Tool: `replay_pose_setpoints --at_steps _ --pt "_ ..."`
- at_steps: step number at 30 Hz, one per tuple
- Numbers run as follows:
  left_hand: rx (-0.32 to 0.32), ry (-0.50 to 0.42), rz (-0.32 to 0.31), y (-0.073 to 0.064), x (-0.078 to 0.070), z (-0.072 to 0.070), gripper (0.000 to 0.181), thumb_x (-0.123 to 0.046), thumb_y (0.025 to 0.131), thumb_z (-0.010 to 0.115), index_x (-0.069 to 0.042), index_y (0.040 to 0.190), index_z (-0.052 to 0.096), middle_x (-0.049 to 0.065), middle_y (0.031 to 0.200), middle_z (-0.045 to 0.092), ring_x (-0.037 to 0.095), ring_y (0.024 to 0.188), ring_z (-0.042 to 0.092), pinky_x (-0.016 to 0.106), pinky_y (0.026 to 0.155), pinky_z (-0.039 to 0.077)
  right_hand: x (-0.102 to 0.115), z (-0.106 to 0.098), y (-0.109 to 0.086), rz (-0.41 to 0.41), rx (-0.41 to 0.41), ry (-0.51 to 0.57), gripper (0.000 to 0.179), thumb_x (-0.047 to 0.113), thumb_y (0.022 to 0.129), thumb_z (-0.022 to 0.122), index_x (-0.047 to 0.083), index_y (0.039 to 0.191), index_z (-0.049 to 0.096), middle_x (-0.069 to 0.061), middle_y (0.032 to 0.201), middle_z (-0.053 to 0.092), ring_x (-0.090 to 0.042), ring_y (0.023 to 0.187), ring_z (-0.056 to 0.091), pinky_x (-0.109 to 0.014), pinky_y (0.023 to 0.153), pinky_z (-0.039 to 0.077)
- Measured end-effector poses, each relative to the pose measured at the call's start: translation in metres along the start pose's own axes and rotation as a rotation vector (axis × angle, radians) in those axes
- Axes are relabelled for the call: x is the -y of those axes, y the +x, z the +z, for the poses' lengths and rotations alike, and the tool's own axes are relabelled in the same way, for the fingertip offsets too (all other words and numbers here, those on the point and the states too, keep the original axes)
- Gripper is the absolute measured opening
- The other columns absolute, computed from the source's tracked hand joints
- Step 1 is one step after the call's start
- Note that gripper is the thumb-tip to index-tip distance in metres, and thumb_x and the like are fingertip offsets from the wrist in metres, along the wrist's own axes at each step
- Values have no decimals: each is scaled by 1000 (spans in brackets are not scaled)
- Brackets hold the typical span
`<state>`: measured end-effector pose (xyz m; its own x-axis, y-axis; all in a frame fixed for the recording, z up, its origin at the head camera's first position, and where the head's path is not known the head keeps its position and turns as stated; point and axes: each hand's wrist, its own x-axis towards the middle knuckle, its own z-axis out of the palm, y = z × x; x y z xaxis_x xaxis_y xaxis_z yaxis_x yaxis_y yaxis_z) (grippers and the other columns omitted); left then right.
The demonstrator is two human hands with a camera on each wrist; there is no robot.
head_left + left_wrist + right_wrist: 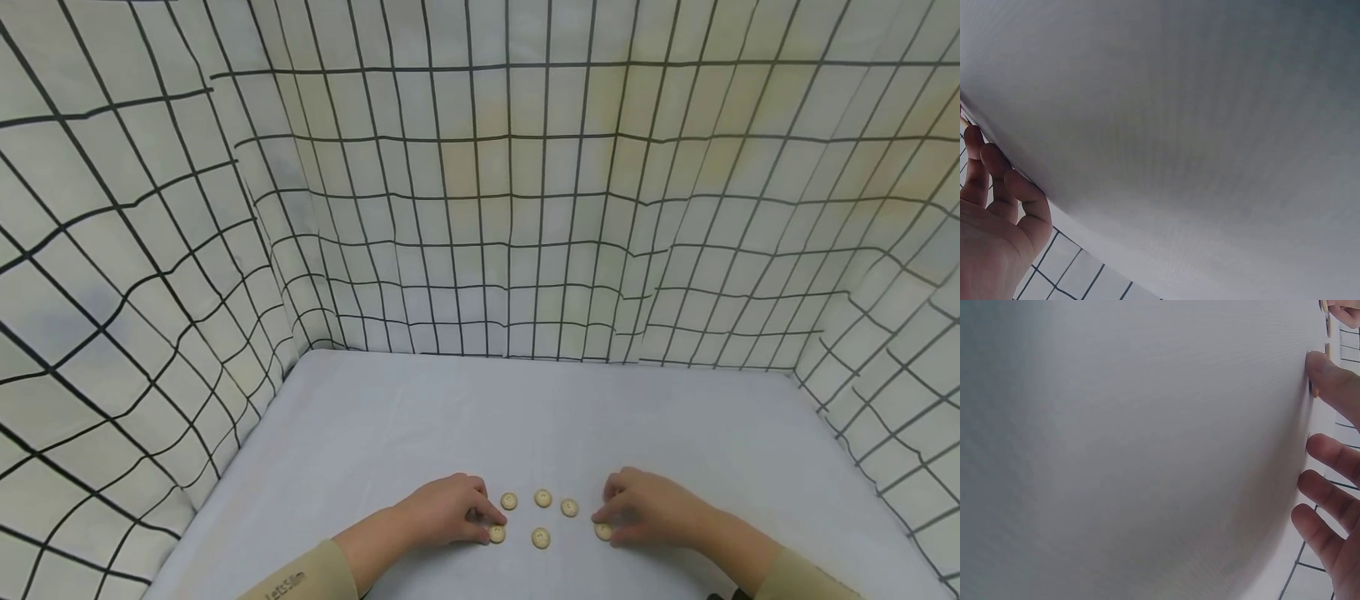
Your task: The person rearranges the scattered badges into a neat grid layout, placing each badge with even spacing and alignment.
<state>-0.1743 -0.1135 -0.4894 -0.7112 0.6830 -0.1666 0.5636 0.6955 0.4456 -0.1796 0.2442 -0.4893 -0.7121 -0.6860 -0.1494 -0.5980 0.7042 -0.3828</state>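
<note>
Both hands are at round cream buttons lying on the white tabletop in the head view. The left hand (452,510) has its thumb and index finger at opposite edges of one button (497,534), pinching it close to the surface. Over on the right, the right hand (654,508) pinches another button (603,531) between thumb and index finger, partly covering it. Between the hands, three buttons form a back row: a left one (509,501), a middle one (543,497) and a right one (569,507). One more button (541,537) lies in front of them.
The white table surface (420,417) spreads behind and beside the hands. White walls with a black grid pattern, a back wall (487,225) and a left wall (97,275), rise around it.
</note>
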Motion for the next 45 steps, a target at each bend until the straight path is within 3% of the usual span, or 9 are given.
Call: replay_pose_setpoints --at_steps 9,45 --pt "-2 0 7 -1 1 0 28 -35 84 79 -37 112 76 -21 91 54 -2 79 45 18 68 40 -2 2 1 -13 0 -5 26 42 79 80 40 105 76 22 99 55 0 89 49 -28 77 47" --pt "-2 -28 -11 0 0 -1 27 -34 84 79 -37 111 76 -21 91 54 -2 79 46 19 69 41 -8 3 2 80 -10 108 22 43 73 84 43 93 74 23 95 51 -4 95 49 -37 89 46"
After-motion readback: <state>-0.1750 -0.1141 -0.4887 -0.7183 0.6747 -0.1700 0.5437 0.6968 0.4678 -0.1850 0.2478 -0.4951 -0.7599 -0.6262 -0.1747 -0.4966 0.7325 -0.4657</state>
